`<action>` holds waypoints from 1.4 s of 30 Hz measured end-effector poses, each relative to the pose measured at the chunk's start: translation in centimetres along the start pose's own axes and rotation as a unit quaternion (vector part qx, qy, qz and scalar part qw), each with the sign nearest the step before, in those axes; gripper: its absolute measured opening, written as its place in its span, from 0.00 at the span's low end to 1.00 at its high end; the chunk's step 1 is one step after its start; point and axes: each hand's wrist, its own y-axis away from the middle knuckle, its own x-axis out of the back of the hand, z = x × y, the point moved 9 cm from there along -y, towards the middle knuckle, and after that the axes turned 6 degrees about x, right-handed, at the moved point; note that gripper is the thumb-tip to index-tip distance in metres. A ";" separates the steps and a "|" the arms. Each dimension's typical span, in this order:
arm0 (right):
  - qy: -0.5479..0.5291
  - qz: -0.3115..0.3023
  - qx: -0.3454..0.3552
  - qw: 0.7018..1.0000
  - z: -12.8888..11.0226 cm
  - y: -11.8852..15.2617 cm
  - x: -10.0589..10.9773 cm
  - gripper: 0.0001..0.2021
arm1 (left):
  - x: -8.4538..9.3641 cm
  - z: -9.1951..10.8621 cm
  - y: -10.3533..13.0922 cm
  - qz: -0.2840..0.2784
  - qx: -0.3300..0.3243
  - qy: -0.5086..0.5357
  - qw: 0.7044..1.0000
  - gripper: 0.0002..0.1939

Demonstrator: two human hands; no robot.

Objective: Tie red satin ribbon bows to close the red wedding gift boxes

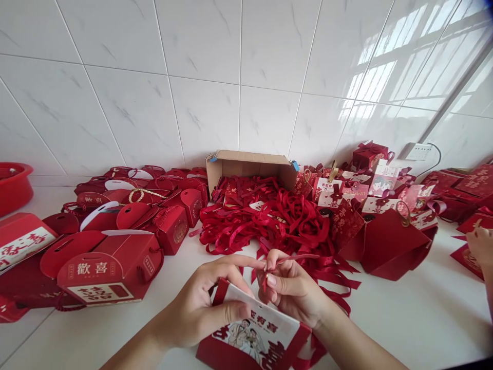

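Red box [254, 334]: low centre, tilted, nearer us than the ribbon heap [304, 216].
Ribbon [298, 256]: being worked above the box's top edge, we judge; the next move calls for steady fingertips.
Left hand [202, 300]: holding the box, thumb in front, index stretched towards the ribbon.
Right hand [295, 287]: fingers curled, pinching the ribbon.

Red basin [17, 191] cut off at left, held box [246, 336] at bottom, co-worker's hand [481, 247] at right
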 end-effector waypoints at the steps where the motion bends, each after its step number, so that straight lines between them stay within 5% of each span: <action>1: 0.002 0.007 0.005 1.000 -0.1 0.0 0.1 0.09 | -0.1 0.0 0.0 -0.005 -0.004 0.006 1.000 0.04; 8: 0.024 0.021 -0.023 0.999 0.2 -0.1 0.3 0.16 | -0.3 -0.2 0.1 -0.019 -0.012 0.009 1.000 0.03; 24: 0.089 -0.030 0.109 0.990 -2.4 -0.1 -1.0 0.06 | 0.0 -1.1 0.7 -0.004 0.020 -0.013 1.000 0.03; 33: 0.262 -0.081 0.206 0.939 -3.8 0.8 -2.1 0.16 | -0.1 -1.1 0.6 0.001 0.021 -0.008 1.000 0.05; 42: 0.316 -0.034 0.226 0.921 -4.5 0.9 -1.5 0.14 | 0.2 0.2 1.2 0.077 -0.010 0.003 0.997 0.03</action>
